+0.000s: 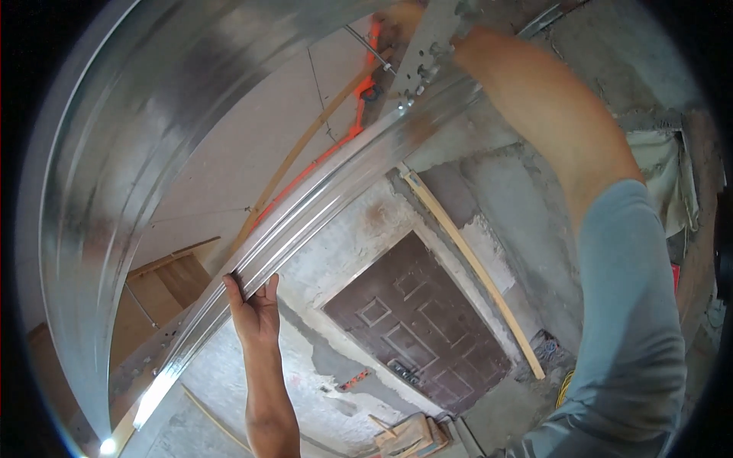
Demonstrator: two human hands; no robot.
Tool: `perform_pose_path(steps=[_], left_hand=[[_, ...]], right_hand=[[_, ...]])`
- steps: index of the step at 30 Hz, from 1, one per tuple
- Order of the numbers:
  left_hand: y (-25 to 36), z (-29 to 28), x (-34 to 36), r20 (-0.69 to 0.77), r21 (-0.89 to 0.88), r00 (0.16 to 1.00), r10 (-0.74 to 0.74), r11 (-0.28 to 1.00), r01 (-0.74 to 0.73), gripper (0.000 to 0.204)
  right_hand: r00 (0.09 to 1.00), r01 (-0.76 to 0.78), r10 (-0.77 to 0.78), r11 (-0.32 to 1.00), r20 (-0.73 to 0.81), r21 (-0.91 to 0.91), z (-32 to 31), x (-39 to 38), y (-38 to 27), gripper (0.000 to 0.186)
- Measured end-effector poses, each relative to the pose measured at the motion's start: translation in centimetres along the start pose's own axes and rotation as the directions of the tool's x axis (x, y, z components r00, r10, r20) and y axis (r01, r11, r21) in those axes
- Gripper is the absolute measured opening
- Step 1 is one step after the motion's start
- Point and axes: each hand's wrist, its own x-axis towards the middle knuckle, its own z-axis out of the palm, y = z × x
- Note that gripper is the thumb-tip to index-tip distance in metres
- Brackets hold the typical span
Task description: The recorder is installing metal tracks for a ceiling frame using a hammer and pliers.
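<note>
A long shiny metal channel (pixel 313 202) runs slantwise overhead from lower left to upper right. My left hand (pixel 256 313) grips it from below near its lower part, thumb on one edge and fingers on the other. At the top right, my raised right hand (pixel 475 52) is beside the channel's upper end, next to a metal part with holes (pixel 427 65). Motion smears that hand, and its fingers are hidden. Closer to me, a broad metal strip (pixel 145 130) looks bent by the lens and fills the upper left.
A threaded rod (pixel 368 47) hangs near an orange strip (pixel 357 114) and a wooden batten (pixel 298 145) at the ceiling. Below are a brown panelled door (pixel 420 320), a leaning timber strip (pixel 477 271) and stacked wood pieces (pixel 412 437). Pale cloth (pixel 663 179) hangs at right.
</note>
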Motion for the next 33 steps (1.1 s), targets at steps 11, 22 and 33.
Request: perform_pose_path(steps=[11, 22, 33], left_hand=[[0.6, -1.4, 0.4, -0.037, 0.034, 0.996, 0.078, 0.996, -0.077, 0.033], [1.0, -2.2, 1.0, 0.088, 0.063, 0.996, -0.003, 0.998, -0.003, 0.029], [1.4, -1.9, 1.0, 0.057, 0.047, 0.998, -0.041, 0.998, 0.038, 0.027]], right_hand=[[0.997, 0.018, -0.045, 0.933, 0.067, 0.359, 2.5, -5.0, -8.8, 0.049], [0.966, -0.190, 0.093, -0.377, 0.241, 0.907, 6.6, -25.6, -5.8, 0.034], [0.994, -0.079, 0.032, -0.491, 0.108, 0.868, 9.2, -24.0, -9.5, 0.063]])
